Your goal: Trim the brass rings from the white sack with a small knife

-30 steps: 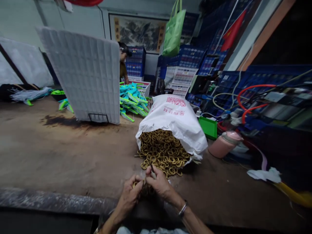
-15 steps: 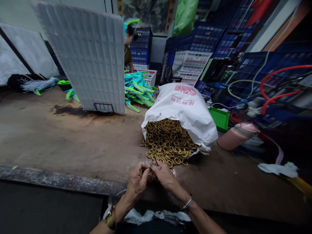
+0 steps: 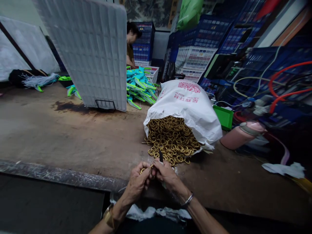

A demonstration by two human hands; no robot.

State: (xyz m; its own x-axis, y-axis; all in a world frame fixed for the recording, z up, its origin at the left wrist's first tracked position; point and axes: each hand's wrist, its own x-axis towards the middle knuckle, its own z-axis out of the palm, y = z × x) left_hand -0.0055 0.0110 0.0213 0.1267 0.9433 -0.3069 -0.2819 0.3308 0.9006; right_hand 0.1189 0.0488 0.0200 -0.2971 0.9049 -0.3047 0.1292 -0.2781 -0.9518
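In the head view, my left hand (image 3: 136, 179) is closed over one or more gold-coloured rings (image 3: 142, 170) at the table's near edge. My right hand (image 3: 168, 175) meets it fingertip to fingertip. It grips a small knife (image 3: 161, 156) whose dark blade sticks up above the fingers, and its thumb and fingertips also touch a ring between the two hands. Just beyond them, a heap of loose gold-coloured rings (image 3: 168, 151) spills from the mouth of a white sack (image 3: 187, 100) lying on its side. My fingers partly hide what lies in both palms.
A tall white padded panel (image 3: 97, 58) stands on the brown table (image 3: 60, 139). Behind it are turquoise and green pieces (image 3: 140, 86) and a person (image 3: 130, 53). To the right are a pink bottle (image 3: 240, 136), a green tray (image 3: 223, 117), hoses (image 3: 271, 91) and stacked crates (image 3: 207, 31).
The knife has turned more upright in my right hand. My left fingers have shifted around the rings. The view has moved slightly, and the person behind the panel leans further into sight.
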